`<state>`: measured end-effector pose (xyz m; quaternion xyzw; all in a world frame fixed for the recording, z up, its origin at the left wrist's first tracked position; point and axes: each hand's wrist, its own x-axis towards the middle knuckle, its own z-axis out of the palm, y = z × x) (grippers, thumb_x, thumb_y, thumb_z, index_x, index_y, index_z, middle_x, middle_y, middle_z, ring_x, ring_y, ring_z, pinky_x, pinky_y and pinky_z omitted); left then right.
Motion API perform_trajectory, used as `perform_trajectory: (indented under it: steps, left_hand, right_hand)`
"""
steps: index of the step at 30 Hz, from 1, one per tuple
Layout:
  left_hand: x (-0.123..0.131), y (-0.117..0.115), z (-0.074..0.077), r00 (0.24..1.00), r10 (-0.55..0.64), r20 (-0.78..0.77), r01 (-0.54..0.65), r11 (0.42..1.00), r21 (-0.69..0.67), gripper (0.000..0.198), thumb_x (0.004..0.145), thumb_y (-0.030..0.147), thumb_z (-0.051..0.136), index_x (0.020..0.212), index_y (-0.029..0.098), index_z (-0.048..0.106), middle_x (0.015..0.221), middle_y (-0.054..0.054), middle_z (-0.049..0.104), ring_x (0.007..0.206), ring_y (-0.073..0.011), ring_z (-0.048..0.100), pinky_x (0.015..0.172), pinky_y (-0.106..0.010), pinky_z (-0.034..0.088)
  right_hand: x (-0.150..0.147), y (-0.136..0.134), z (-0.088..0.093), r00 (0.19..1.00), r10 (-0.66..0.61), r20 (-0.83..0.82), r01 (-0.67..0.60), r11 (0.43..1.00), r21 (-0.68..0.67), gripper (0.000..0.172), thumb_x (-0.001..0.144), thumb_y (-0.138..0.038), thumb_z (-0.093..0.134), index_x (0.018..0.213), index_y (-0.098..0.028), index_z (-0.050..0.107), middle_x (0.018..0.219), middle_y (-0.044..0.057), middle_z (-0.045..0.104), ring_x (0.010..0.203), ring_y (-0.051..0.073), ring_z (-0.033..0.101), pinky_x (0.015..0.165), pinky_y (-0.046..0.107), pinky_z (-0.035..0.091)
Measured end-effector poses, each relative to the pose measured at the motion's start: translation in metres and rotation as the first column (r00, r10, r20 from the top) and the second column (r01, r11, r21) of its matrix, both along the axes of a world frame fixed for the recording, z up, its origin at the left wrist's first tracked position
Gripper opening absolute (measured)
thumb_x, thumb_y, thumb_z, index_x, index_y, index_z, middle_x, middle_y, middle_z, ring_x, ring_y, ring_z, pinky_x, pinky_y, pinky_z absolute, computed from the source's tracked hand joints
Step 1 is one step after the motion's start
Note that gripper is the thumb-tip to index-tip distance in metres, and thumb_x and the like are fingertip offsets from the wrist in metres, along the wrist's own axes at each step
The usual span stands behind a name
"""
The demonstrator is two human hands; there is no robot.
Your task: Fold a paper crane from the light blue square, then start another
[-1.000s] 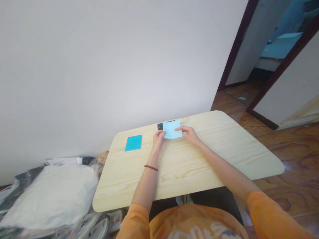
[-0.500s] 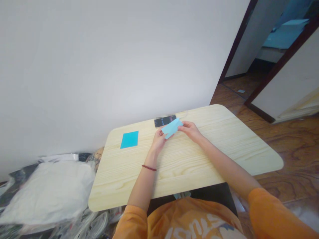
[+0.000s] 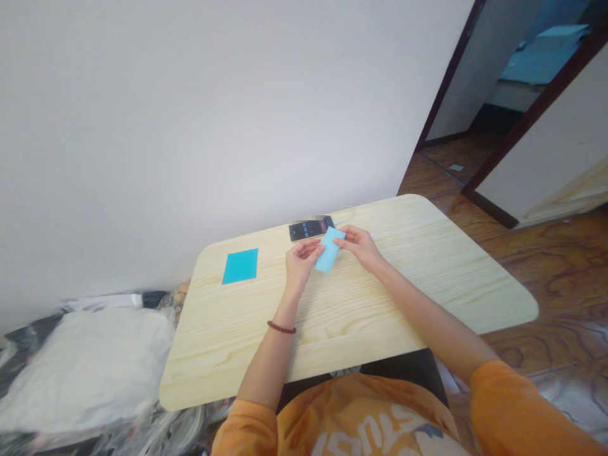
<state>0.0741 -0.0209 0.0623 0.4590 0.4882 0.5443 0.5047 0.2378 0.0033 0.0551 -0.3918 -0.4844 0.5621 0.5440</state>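
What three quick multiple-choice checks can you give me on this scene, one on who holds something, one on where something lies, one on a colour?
1. What holds the light blue paper?
A) Nothing, it lies flat
B) Both the left hand and the right hand
C) Only one hand

2. Where does the black phone lie?
A) On the floor
B) On the white bundle
C) On the wooden table, beyond the hands

3. What colour is the square sheet on the table?
A) Turquoise blue
B) Red
C) Yellow

Answers:
1. B, since each hand grips the paper from its own side.
2. C, since it rests on the tabletop just past the paper.
3. A, since the sheet shows a saturated turquoise.
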Motion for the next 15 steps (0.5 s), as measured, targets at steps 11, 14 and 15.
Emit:
perform_trajectory:
  steps: [11, 14, 15]
  left_hand:
    - [0.0070, -0.0038, -0.0007, 0.985, 0.163, 0.051, -0.164, 0.986, 0.029, 0.029, 0.056, 0.033, 0.080, 0.076, 0.015, 0.068, 0.072, -0.005, 0.071, 0.066, -0.0150, 0.065, 0.067, -0.028, 0.051]
    - [0.0082, -0.0047, -0.0007, 0.981, 0.180, 0.065, -0.183, 0.982, 0.048, 0.028, 0.056, 0.033, 0.080, 0.074, 0.015, 0.068, 0.070, -0.005, 0.071, 0.065, -0.0152, 0.065, 0.067, -0.029, 0.052]
    - [0.0081, -0.0047, -0.0007, 0.983, 0.175, 0.062, -0.178, 0.983, 0.047, 0.028, 0.056, 0.033, 0.080, 0.074, 0.015, 0.068, 0.070, -0.005, 0.071, 0.065, -0.0154, 0.065, 0.067, -0.029, 0.052]
  right_hand:
    - [-0.0048, -0.0083, 0.0065, 0.982, 0.043, -0.182, -0.069, 0.987, -0.143, 0.051, 0.054, -0.030, 0.082, 0.100, -0.024, 0.059, 0.082, 0.000, 0.071, 0.076, 0.016, 0.066, 0.074, 0.032, 0.052]
    - [-0.0066, -0.0083, 0.0055, 0.980, 0.063, -0.189, -0.102, 0.972, -0.209, 0.040, 0.051, -0.030, 0.083, 0.085, -0.019, 0.065, 0.082, 0.003, 0.072, 0.076, 0.017, 0.066, 0.076, 0.033, 0.052]
    - [-0.0069, -0.0084, 0.0054, 0.980, 0.063, -0.191, -0.105, 0.970, -0.218, 0.039, 0.051, -0.030, 0.083, 0.084, -0.018, 0.066, 0.083, 0.004, 0.072, 0.077, 0.017, 0.066, 0.077, 0.034, 0.052]
